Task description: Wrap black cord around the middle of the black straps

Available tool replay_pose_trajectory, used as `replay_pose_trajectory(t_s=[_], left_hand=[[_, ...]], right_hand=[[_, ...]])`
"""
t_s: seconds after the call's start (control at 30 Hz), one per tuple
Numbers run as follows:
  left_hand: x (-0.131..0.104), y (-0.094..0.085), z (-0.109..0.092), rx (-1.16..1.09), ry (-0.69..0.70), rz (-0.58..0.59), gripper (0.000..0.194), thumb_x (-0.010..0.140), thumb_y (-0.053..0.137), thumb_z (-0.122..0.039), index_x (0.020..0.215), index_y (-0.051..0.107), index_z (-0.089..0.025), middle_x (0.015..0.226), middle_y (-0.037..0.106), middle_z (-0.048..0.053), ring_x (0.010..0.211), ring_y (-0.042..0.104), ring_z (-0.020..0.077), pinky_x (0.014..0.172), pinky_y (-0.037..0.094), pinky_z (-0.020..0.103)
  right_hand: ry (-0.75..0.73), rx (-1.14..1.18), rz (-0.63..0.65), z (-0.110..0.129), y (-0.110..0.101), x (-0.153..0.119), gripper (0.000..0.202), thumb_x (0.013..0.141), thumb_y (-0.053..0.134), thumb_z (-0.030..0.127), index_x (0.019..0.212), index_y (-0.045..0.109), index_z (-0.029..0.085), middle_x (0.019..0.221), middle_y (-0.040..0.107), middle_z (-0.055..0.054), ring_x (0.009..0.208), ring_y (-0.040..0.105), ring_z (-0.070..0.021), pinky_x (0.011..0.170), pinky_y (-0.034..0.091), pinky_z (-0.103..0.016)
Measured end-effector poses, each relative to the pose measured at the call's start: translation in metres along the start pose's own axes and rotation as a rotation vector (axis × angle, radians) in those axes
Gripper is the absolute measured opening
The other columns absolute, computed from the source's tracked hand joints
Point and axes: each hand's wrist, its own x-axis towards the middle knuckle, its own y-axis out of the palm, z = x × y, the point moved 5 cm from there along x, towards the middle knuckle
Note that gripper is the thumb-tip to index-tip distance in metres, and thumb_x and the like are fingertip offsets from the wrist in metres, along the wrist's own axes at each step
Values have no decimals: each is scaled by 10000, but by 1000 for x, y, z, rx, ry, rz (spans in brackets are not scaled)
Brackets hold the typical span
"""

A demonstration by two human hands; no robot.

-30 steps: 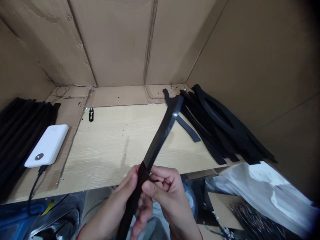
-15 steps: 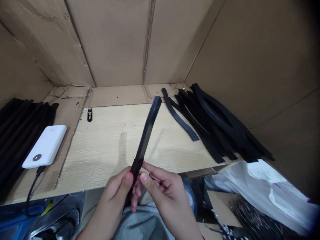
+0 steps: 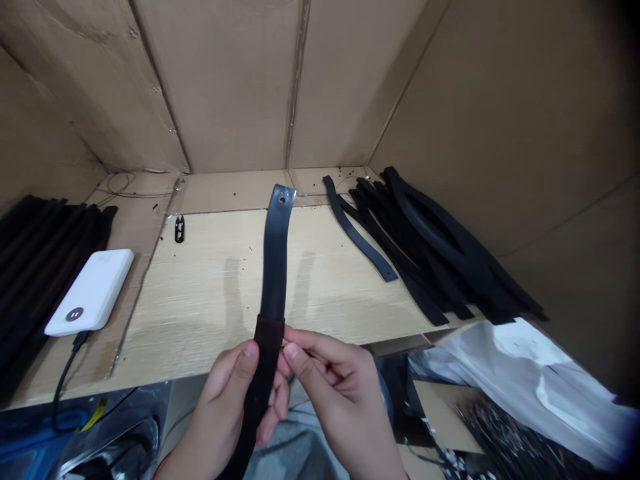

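A flat black strip (image 3: 276, 260) with a round hole near its tip points up and away from me. Its lower part goes into a dark fabric sleeve (image 3: 265, 360). My left hand (image 3: 220, 390) is closed around the sleeve and the strip inside, thumb on top and fingers underneath. At the sleeve's right edge, near its mouth, my right hand (image 3: 340, 387) pinches with thumb and forefinger. Another bare strip (image 3: 361, 238) lies on the table to the right, beside a pile of black strips (image 3: 425, 253).
Dark fabric pieces (image 3: 45, 267) are stacked at the left. A white power bank (image 3: 90, 293) with a cable (image 3: 63, 380) lies beside them. Thread snips (image 3: 179, 230) rest on the wooden tabletop (image 3: 200, 300). Cardboard walls (image 3: 240, 87) enclose the back and sides. White plastic (image 3: 530, 373) hangs at lower right.
The strip has turned from edge-on to show its broad face and hole, and its tip has swung left. Both hands keep hold at about the same place.
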Motion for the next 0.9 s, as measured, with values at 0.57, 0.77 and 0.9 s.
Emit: replay_pose_trajectory(t_s=[0.57, 0.77, 0.9], left_hand=[[1, 22, 17, -211, -337, 374, 675, 876, 328, -695, 792, 642, -103, 506, 630, 81, 367, 507, 103, 375, 377, 182], [2, 9, 9, 110, -83, 33, 535, 824, 473, -687, 711, 541, -168, 472, 478, -34, 384, 377, 75, 385, 292, 186], [-1, 6, 8, 127, -76, 3, 565, 810, 441, -727, 693, 524, -181, 422, 382, -65, 359, 286, 67, 373, 236, 192]], right_hand=[[64, 259, 237, -27, -13, 12, 307, 752, 779, 327, 994, 765, 139, 510, 606, 4, 377, 506, -66, 386, 385, -154], [83, 169, -20, -29, -20, 12, 341, 682, 832, 287, 987, 770, 148, 529, 599, 20, 413, 485, -74, 391, 388, -179], [106, 152, 30, -26, -16, 9, 343, 659, 848, 293, 969, 782, 161, 514, 597, 22, 483, 514, -94, 492, 437, -209]])
